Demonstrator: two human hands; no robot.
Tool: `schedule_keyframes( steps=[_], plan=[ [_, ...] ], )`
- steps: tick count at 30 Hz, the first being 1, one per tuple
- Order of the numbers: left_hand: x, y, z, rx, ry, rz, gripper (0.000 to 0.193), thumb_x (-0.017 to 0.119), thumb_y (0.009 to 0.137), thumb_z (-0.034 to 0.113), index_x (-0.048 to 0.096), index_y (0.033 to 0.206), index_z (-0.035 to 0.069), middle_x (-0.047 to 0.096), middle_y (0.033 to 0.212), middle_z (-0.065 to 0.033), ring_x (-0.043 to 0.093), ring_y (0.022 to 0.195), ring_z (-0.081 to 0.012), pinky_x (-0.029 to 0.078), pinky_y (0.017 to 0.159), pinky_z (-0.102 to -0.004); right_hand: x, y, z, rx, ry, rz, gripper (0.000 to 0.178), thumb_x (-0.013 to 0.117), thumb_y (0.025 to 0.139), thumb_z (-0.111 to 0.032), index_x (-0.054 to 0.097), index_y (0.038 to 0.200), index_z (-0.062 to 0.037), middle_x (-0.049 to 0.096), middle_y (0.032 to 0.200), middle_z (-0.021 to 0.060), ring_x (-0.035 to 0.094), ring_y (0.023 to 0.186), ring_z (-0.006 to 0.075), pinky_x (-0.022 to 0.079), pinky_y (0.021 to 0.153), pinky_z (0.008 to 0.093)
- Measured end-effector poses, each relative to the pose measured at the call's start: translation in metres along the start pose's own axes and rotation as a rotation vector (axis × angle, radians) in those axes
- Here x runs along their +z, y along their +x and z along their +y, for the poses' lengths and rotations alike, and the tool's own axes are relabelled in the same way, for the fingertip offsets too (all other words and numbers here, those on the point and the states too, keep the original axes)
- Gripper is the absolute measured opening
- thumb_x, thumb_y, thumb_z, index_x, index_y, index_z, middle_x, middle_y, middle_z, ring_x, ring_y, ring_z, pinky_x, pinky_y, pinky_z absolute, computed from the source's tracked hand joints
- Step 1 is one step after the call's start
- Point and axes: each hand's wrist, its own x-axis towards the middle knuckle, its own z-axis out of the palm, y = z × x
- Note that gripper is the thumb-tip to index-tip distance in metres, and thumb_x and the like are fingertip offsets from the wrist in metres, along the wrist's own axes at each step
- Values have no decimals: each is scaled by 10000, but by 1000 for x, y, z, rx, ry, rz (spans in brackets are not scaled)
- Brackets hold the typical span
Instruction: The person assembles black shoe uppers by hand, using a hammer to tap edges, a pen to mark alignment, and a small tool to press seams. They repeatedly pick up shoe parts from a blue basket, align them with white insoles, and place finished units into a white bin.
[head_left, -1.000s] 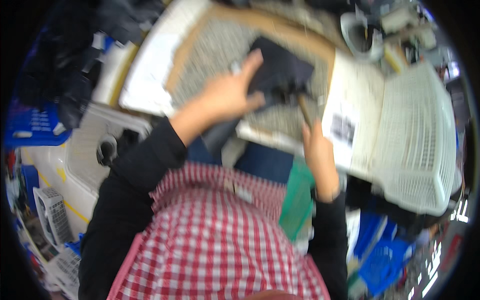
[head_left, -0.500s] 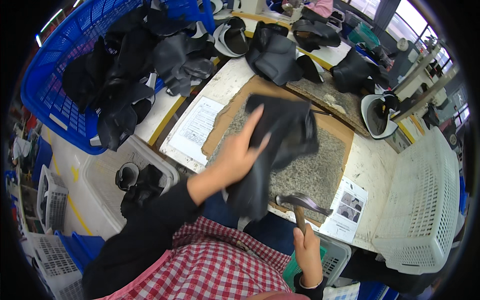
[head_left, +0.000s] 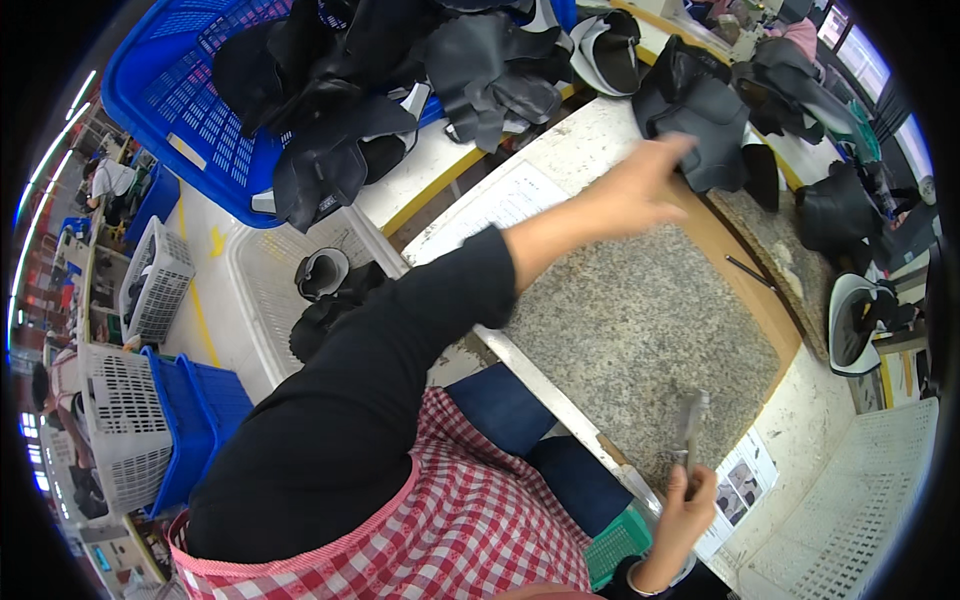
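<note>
My left hand [head_left: 640,195], somewhat blurred, reaches over the far part of a speckled stone slab [head_left: 630,310]. Its fingers are stretched and apart, and nothing shows in them. Just beyond the fingertips lies a black leather shoe upper [head_left: 695,120]; whether they touch it I cannot tell. At the slab's near right edge my right hand [head_left: 690,505] is closed around the handle of a hammer [head_left: 690,425], whose metal head is raised toward the slab.
A blue basket [head_left: 190,150] heaped with black uppers stands far left, above a whitish bin [head_left: 260,270] holding several dark pieces. A thin black stick [head_left: 750,272] lies on the cardboard. More uppers [head_left: 840,220] line the far right. A white perforated basket [head_left: 860,500] sits near right.
The black upper has left my left hand, which has reached farther out. My right hand keeps the hammer, its head now turned upward. The view has shifted left.
</note>
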Motion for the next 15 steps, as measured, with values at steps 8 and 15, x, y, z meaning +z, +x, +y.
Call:
schedule_keyframes(
  steps=[8, 15],
  plan=[
    [-182, -72, -187, -1005, 253, 823, 736, 850, 808, 185, 481, 1365, -124, 586, 1324, -303, 562, 1242, -423, 433, 1078, -454, -37, 35, 92, 122, -298, 327, 355, 676, 1021, -339, 640, 1193, -31, 683, 827, 87, 619, 697, 190, 498, 642, 356],
    [-202, -7, -167, -1099, -363, 620, 256, 882, 806, 210, 684, 882, 67, 627, 740, -58, 546, 540, -178, 399, 476, -336, -17, 34, 146, 166, -256, 330, 485, 712, 966, -228, 573, 1363, 14, 662, 1283, 254, 641, 1159, 425, 506, 982, 448]
  ],
)
